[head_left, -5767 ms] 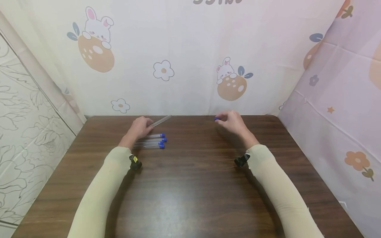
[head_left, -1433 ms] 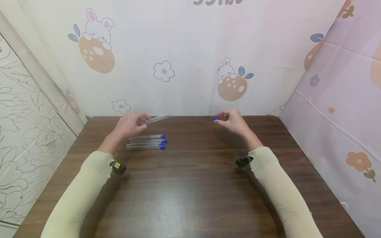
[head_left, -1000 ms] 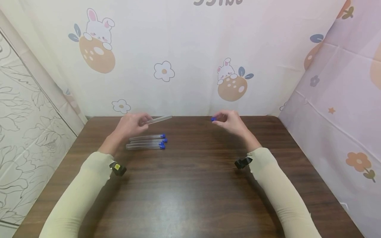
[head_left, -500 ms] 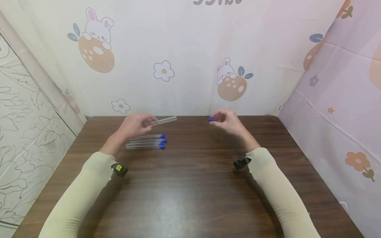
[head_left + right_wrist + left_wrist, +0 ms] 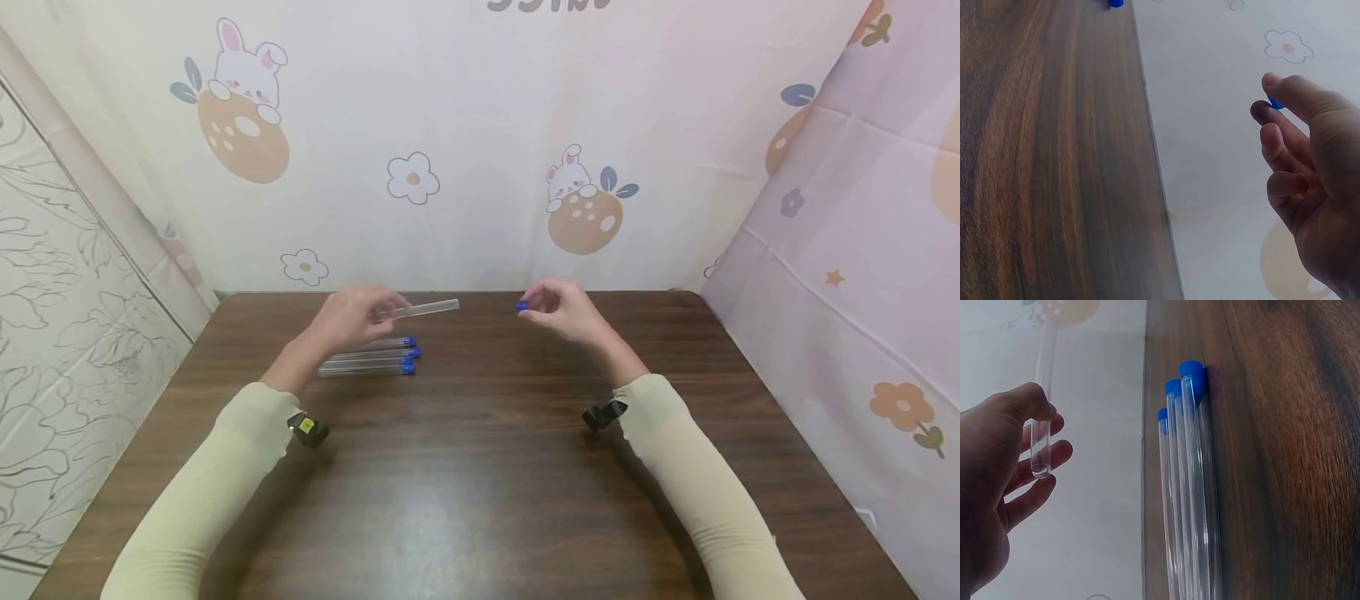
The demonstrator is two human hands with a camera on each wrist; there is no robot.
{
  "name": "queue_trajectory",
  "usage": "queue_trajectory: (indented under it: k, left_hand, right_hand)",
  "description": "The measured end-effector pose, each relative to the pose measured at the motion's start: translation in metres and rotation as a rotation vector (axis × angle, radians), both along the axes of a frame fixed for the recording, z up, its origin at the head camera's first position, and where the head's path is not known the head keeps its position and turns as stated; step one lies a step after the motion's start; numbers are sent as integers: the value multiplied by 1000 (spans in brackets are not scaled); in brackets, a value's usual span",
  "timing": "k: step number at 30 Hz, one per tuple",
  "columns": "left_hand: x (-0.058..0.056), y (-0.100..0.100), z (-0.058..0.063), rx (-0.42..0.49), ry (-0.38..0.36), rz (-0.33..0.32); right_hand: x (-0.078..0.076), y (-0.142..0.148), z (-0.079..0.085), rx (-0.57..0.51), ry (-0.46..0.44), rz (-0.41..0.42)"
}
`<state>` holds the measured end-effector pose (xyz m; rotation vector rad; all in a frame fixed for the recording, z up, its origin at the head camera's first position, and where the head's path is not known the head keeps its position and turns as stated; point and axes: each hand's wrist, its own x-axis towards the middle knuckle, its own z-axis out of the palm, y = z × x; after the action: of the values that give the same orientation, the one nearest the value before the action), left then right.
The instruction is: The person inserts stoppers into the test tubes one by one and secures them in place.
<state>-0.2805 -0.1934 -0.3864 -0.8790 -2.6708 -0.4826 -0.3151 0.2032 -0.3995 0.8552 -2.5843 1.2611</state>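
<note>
My left hand [image 5: 356, 319] pinches a clear, uncapped test tube [image 5: 427, 309] between thumb and fingers, its free end pointing right. In the left wrist view the rounded bottom of that test tube [image 5: 1040, 447] shows below the thumb. My right hand [image 5: 566, 312] pinches a small blue cap [image 5: 522, 307] at its fingertips, facing the tube's end with a gap between. The right wrist view shows only part of the blue cap [image 5: 1276, 102] behind the thumb. Several capped test tubes [image 5: 367, 360] lie side by side just below the left hand, which hides part of them.
The brown wooden table [image 5: 480, 467] ends at the back against a printed curtain [image 5: 480, 208]. Blue caps of the lying tubes [image 5: 1192, 375] point right. A small camera sits on each wrist [image 5: 307, 429].
The left hand has moved right with the test tube, and the right hand has moved left with the blue cap. The gap between tube and cap has narrowed. The lying tubes stay put.
</note>
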Motion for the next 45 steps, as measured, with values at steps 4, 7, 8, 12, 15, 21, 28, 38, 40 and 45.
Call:
queue_trajectory:
  k: [4,7,8,12,15,21,28,38,40,45]
  left_hand:
    - [1,4,0,-3,27,-9]
    - [1,6,1,-6,42,-17]
    - [1,7,1,-8,38,-16]
    - [3,10,3,-18,2,-13]
    - [4,12,2,-23,-14,-19]
    - [8,19,3,-32,-9,-47]
    - [11,27,7,-42,11,-67]
    - [12,35,5,-31,73,-100]
    - [12,37,4,-23,78,-106]
    - [11,40,3,-19,86,-112]
  right_hand:
    - [2,-3,1,2,-20,7]
    - [12,-8,13,2,-36,15]
    - [15,-10,17,3,-43,16]
    - [26,-16,28,-13,-63,34]
    - [29,-18,29,-14,-78,44]
    - [33,-23,30,-27,-95,59]
    - [37,-29,30,-36,-119,79]
    - [40,-36,29,-52,-138,112]
    - [40,-37,29,-54,-140,115]
    - [41,-40,29,-57,-140,129]
